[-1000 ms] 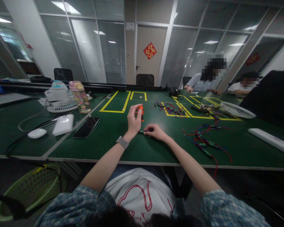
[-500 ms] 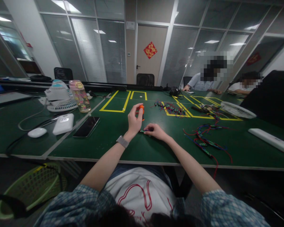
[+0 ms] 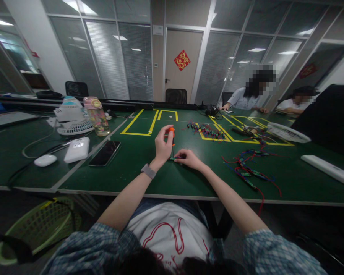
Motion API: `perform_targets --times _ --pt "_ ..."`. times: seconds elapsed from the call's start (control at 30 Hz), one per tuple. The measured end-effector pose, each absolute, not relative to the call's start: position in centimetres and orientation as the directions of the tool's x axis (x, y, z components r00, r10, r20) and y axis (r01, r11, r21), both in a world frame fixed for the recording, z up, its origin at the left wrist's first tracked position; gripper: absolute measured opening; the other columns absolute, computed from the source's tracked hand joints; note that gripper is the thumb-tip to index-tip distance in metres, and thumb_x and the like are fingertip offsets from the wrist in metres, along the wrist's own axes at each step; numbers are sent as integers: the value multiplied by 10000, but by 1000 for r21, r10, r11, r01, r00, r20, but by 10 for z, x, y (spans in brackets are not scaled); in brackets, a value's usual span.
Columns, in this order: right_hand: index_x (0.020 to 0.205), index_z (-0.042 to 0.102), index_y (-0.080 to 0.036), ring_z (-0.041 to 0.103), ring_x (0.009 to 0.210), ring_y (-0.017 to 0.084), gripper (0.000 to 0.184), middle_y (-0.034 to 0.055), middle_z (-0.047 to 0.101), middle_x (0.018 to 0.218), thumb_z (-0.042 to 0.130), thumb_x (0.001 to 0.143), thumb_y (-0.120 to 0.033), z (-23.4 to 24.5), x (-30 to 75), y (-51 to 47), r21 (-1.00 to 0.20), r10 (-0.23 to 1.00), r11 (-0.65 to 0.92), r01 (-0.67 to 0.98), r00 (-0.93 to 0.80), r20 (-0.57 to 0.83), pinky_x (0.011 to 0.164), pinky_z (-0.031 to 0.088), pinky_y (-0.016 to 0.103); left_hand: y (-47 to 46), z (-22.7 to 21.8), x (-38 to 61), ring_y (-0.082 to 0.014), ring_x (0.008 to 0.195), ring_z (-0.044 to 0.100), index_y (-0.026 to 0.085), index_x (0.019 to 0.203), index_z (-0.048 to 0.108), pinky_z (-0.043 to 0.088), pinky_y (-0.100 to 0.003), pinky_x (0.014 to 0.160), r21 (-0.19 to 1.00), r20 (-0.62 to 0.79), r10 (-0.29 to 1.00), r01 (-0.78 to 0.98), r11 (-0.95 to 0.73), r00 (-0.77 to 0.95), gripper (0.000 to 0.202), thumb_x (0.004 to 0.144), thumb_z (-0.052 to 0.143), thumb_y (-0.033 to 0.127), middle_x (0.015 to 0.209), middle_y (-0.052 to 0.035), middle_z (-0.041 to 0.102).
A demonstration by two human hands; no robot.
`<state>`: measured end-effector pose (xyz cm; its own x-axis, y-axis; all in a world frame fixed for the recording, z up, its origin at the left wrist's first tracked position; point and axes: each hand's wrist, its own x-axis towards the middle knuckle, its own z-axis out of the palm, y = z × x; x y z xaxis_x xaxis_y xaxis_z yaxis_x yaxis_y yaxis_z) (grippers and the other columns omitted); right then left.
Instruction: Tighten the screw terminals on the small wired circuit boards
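My left hand is closed around the handle of an orange and black screwdriver, held upright. Its thin shaft points down to a small green circuit board on the table. The tip meets the board or stops very close to it; I cannot tell which. My right hand rests low beside the board, thumb and fingers pinched at its right end, where a bit of wire shows. The fingers hide part of the board.
Several wired green boards lie to the right, and a row of small wired parts lies farther back. On the left are a phone, a white power bank, a mouse, a bottle and a fan. A co-worker sits across.
Both my hands, the screwdriver and the board stay in nearly the same place. The co-worker across the table has shifted their head slightly.
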<state>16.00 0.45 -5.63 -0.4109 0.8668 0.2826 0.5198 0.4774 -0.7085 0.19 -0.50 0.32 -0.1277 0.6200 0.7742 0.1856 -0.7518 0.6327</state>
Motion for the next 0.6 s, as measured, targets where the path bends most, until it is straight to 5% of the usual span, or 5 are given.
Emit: perform_targets --times 0.6 --pt "857 724 -144 517 590 111 171 -1 599 664 722 726 -254 -56 160 4 -713 868 474 517 -409 281 586 401 237 -3 0 3 -159 894 642 215 1127 581 532 -282 751 633 774 619 174 -754 -132 236 940 470 305 1061 -79 659"
